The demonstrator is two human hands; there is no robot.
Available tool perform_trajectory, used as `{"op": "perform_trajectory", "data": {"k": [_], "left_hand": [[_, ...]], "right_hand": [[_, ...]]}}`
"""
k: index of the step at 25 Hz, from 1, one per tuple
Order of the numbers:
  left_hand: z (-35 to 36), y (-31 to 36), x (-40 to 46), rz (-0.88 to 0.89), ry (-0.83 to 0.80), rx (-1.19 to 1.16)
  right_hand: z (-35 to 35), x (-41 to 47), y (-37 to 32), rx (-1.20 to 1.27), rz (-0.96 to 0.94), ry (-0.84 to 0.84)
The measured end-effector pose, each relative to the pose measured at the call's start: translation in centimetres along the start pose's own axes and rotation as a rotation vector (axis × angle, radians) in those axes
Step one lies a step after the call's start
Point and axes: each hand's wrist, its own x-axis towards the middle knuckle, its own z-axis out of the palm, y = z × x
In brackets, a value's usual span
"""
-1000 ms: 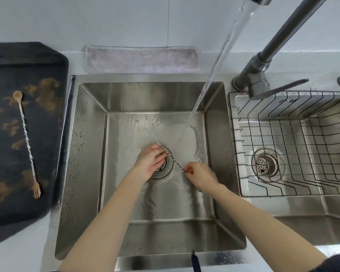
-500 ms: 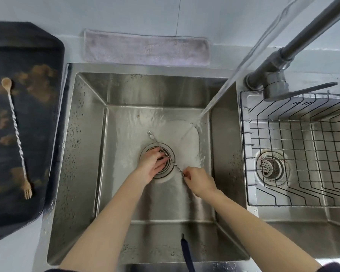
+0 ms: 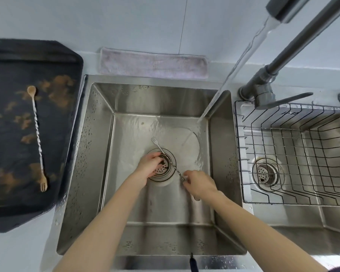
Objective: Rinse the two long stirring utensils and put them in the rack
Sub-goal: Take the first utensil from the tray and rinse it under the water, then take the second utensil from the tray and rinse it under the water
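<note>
steel sink (image 3: 98, 173) holds both hands low over its drain (image 3: 165, 169), tap water (image 3: 241, 57) landing beyond the right hand. wire rack (image 3: 294, 158) sits well right of the right hand. dark mat (image 3: 12, 134) far left of the left hand carries the gold stirrer (image 3: 37, 134). left hand (image 3: 148, 166) curls around the silver stirrer (image 3: 166, 158) mid-shaft, right hand (image 3: 199, 185) pinches its near end, fork tip poking out past the left hand.

Two stirrers (image 3: 168, 160) (image 3: 37, 134), two hands (image 3: 149, 167) (image 3: 199, 184), two sink basins (image 3: 98, 154) (image 3: 283, 228), one wire rack (image 3: 241, 154), one faucet (image 3: 263, 91)
</note>
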Motion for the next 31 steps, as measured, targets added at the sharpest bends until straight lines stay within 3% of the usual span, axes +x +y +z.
{"op": "perform_trajectory", "data": {"k": [7,11,19,31], "left_hand": [[-3.1,0.9,-3.1,0.248,0.100,0.649],[-5.6,3.1,-6.1,0.377,0.188,0.813],[-11.8,5.3,-12.1,0.572,0.421,0.929],[-23.8,4.2,-12.0,0.483,0.595,1.053]], "right_hand": [[-2.6,-3.4,-2.7,-0.085,-0.128,0.073],[-4.1,-5.1,-4.8,-0.029,-0.182,0.153],[-5.6,-7.6,-11.0,0.044,-0.276,0.271],[-2.9,-8.0,-24.5,0.151,-0.425,0.334]]}}
